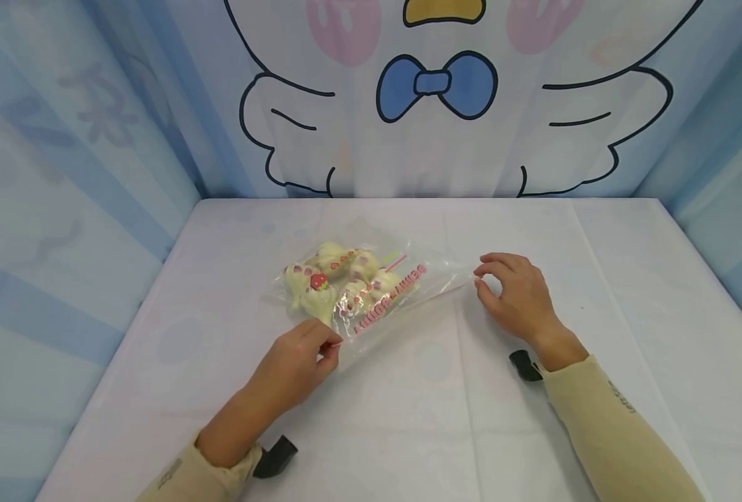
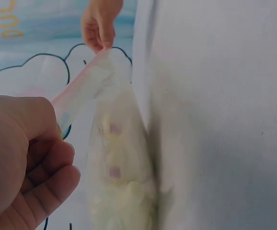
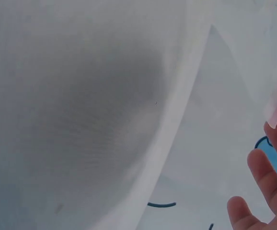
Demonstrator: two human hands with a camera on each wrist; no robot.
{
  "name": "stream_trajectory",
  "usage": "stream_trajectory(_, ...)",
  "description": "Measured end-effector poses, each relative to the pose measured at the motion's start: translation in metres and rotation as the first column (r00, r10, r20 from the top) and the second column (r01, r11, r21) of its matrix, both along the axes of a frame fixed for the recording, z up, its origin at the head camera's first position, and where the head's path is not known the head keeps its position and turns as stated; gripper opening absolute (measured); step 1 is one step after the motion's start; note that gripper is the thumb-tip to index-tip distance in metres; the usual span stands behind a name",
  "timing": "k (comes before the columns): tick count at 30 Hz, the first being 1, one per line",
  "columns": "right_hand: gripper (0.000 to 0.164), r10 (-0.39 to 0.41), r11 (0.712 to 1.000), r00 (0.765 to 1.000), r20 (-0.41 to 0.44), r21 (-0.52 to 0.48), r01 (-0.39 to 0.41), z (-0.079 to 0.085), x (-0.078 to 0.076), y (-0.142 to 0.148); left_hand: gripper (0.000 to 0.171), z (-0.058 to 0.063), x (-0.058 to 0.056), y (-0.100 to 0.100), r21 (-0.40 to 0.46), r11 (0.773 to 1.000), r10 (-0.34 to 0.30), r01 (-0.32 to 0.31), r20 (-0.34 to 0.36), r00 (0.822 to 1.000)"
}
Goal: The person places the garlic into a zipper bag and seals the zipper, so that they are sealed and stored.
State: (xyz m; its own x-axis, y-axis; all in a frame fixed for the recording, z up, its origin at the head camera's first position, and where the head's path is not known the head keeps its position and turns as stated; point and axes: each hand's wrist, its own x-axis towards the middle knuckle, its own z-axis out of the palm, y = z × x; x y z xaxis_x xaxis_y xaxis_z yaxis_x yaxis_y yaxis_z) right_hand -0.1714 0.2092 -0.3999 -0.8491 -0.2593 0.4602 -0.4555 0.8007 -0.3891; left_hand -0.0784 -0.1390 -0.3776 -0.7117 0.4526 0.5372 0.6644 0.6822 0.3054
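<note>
A clear plastic zip bag (image 1: 436, 282) with red printed letters lies on the table, its opening edge stretched between both hands. Several pale yellow figures (image 1: 317, 300) with pinkish marks are inside it, one bearing a red strawberry-like shape. My left hand (image 1: 298, 355) pinches the near corner of that edge between thumb and finger. At the far right corner, my right hand (image 1: 521, 296) holds the edge between thumb and index finger, its other fingers spread. The left wrist view shows a pink strip (image 2: 83, 79) along the taut edge. Only the bag's corner (image 3: 275, 112) and some fingertips appear in the right wrist view.
A white cloth covers the table (image 1: 534, 432). Behind it hangs a curtain (image 1: 434, 153) with a cartoon figure and a blue bow; blue and white curtains (image 1: 63, 244) close off the sides. Black wrist devices (image 1: 275, 457) protrude near both sleeves.
</note>
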Motion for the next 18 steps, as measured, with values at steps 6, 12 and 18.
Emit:
stream_trajectory(6,0.013,-0.02,1.0,1.0,0.021,0.019,0.02,0.002,0.002,0.002,0.024,-0.004,-0.005,-0.003,-0.009,1.0,0.027,-0.026,0.015,1.0)
stream_trajectory(12,0.013,-0.027,0.999,0.999,0.042,0.035,0.025,0.002,0.003,0.002,0.021,-0.007,-0.011,-0.005,-0.028,0.997,0.076,-0.074,0.062,0.995)
stream_trajectory(18,0.012,-0.029,0.999,0.997,0.076,0.036,0.027,0.002,0.006,0.0,0.019,-0.009,-0.017,-0.01,-0.038,0.992,0.127,-0.124,0.089,0.988)
